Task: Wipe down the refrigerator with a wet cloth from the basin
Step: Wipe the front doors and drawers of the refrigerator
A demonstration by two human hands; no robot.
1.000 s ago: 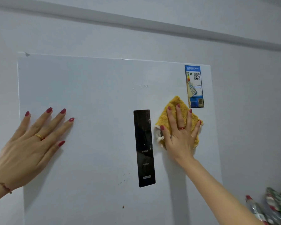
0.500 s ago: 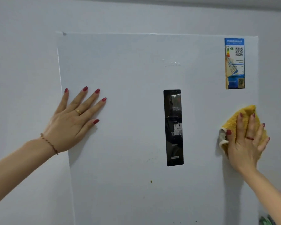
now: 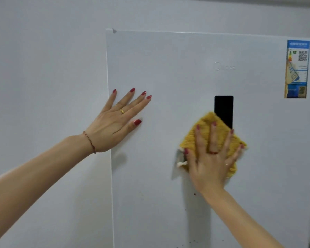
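The white refrigerator door fills the right two thirds of the view. A yellow cloth lies flat against the door, covering the lower part of the black control panel. My right hand presses on the cloth with fingers spread. My left hand rests flat and empty on the door near its left edge, fingers apart. Small brown specks mark the door below the cloth.
A blue energy label is stuck at the door's upper right. A pale grey wall runs to the left of the refrigerator and above it.
My right hand has slid the cloth leftward from the door's right edge onto the black panel. The view has shifted, so the door now sits further right. My left hand stays flat on the door.
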